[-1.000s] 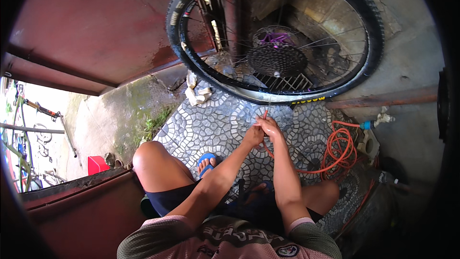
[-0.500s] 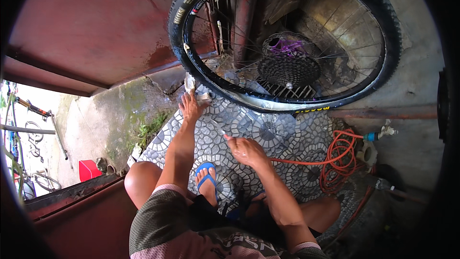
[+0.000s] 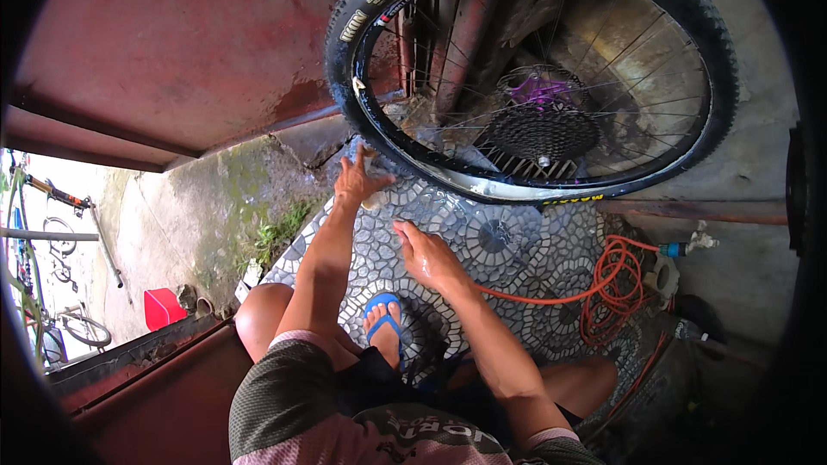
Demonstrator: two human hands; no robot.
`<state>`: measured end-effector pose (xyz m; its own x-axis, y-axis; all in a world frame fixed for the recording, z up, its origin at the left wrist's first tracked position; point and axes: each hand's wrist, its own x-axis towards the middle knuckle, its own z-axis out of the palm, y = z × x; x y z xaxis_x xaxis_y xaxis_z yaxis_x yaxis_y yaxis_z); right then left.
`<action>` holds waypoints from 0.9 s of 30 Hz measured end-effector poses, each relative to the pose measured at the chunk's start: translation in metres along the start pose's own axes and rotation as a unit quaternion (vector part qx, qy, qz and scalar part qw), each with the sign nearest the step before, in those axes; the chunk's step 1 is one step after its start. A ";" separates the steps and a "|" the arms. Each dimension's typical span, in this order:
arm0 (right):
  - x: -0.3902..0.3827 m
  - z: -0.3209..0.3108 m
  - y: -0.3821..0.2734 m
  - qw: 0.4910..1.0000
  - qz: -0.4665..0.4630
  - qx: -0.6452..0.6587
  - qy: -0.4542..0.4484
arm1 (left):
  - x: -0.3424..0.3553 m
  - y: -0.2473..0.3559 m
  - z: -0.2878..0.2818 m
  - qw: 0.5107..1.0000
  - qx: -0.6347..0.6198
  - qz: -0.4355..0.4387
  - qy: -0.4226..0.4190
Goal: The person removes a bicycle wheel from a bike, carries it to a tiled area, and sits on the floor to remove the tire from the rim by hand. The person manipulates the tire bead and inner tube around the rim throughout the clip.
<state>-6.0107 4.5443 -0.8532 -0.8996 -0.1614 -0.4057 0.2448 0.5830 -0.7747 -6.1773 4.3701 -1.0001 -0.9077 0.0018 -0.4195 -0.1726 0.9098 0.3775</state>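
Observation:
A bicycle wheel (image 3: 522,196) with a black knobby tyre leans before me, its cassette (image 3: 544,131) and purple hub (image 3: 541,89) in the middle. White foam or wetness lies along the lower rim. My left hand (image 3: 353,181) is open, fingers spread, beside the tyre's lower left edge; I cannot tell whether it touches. A small tan thing (image 3: 371,202) shows partly beneath that hand, its kind unclear. My right hand (image 3: 428,260), wet and closed, grips an orange hose (image 3: 543,300) that trails off rightward. The hose's end is hidden by the fingers.
Coiled hose (image 3: 613,280) lies at the right by a tap (image 3: 699,238). A metal drain grate (image 3: 525,164) shows behind the wheel. Red metal panels (image 3: 207,34) stand at the left. Stone mosaic paving (image 3: 491,250) is underfoot. A red container (image 3: 162,308) and bicycles (image 3: 65,241) are outside.
The wheel has shifted slightly to the right in view. My left hand's fingers have spread, and a whitish thing at their tips no longer shows. My right hand has moved slightly left and up.

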 end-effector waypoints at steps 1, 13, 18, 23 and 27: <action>0.000 -0.001 -0.003 1.000 0.013 -0.010 -0.008 | -0.009 -0.008 0.002 0.998 0.056 0.034 0.014; 0.004 0.010 -0.011 0.992 -0.093 0.067 0.059 | 0.039 -0.091 0.033 0.985 -0.084 -0.025 0.151; 0.028 0.012 -0.014 0.999 -0.019 0.029 0.007 | 0.040 -0.022 0.023 0.816 -0.556 -0.156 0.035; 0.039 0.021 -0.005 0.999 -0.001 0.035 0.039 | 0.054 -0.029 0.032 0.801 -0.575 -0.117 0.122; 0.035 0.010 0.014 0.997 0.043 0.055 0.014 | 0.068 -0.031 0.043 0.888 -0.390 -0.137 0.199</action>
<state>-6.0349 4.5385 -0.8829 -0.8830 -0.0913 -0.4604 0.3582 0.5028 -0.7867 -6.2169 4.3594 -1.0759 -0.8274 -0.4639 -0.3166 -0.4790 0.2886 0.8290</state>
